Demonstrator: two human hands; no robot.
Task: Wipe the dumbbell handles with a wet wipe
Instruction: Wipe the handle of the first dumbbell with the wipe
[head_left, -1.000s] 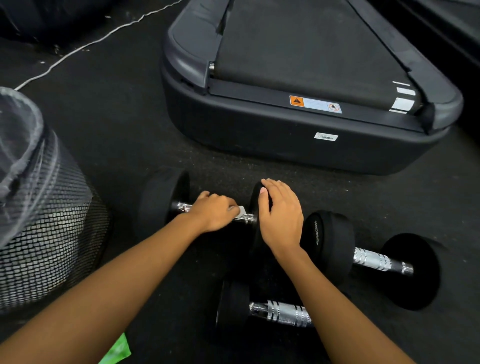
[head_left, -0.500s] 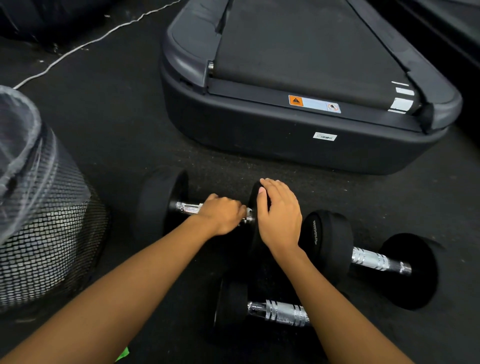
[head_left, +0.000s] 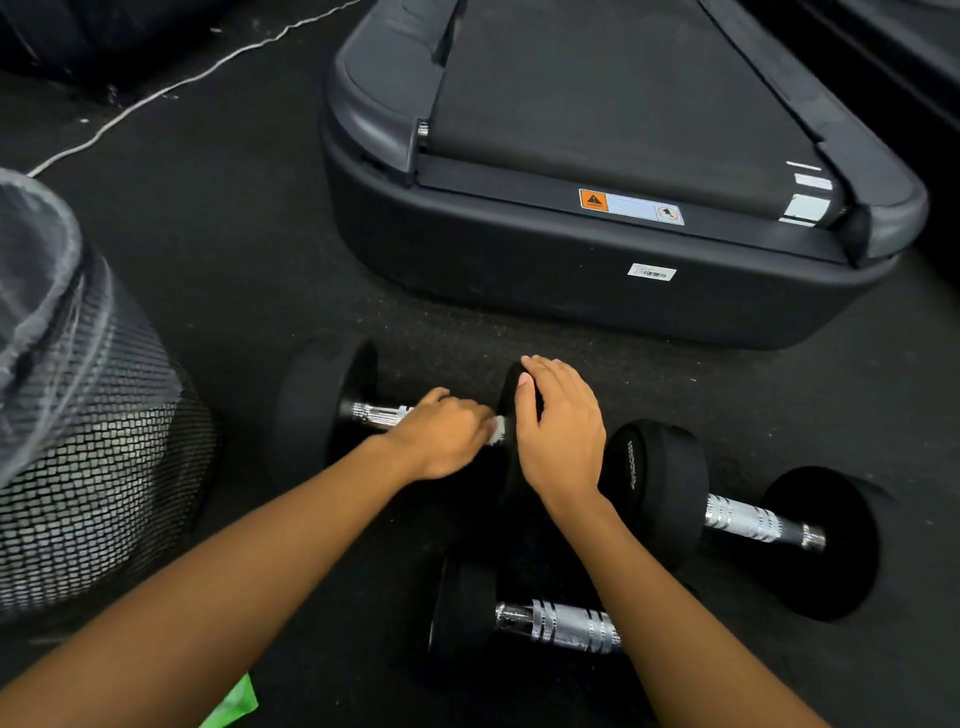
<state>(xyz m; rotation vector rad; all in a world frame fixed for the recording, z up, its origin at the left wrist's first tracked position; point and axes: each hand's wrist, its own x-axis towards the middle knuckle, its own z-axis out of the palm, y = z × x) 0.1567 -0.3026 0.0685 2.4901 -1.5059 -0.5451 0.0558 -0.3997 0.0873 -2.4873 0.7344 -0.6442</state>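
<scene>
Dark rubber flooring (head_left: 249, 291) carries everything, with the rear end of a treadmill (head_left: 571, 291) across the far side and a lined mesh bin (head_left: 93, 467) at the left edge, probably kept close for used wipes. Three dumbbells lie on the floor in front of the treadmill. The left hand (head_left: 441, 436) is curled round the chrome handle (head_left: 376, 414) of the farthest dumbbell (head_left: 317, 410), with a white wet wipe (head_left: 497, 430) bunched under its fingers and showing at the handle's right end, against the weight. The right hand (head_left: 563, 431) lies with fairly straight fingers over that right-hand weight (head_left: 508, 400), apparently pressing down so the dumbbell cannot roll while the wipe is rubbed. A second dumbbell (head_left: 753, 522) lies to the right and a third (head_left: 561, 623) nearest the person, partly under the right forearm; both handles look bare and likely wait their turn. A green packet (head_left: 234, 701) pokes in at the bottom edge, perhaps the wipe pack. A sticker (head_left: 631, 207) on the treadmill shows an orange warning triangle, its text too small to read. A white label (head_left: 651, 272) below it and raised lettering (head_left: 631, 465) on the second dumbbell's weight are also illegible.
</scene>
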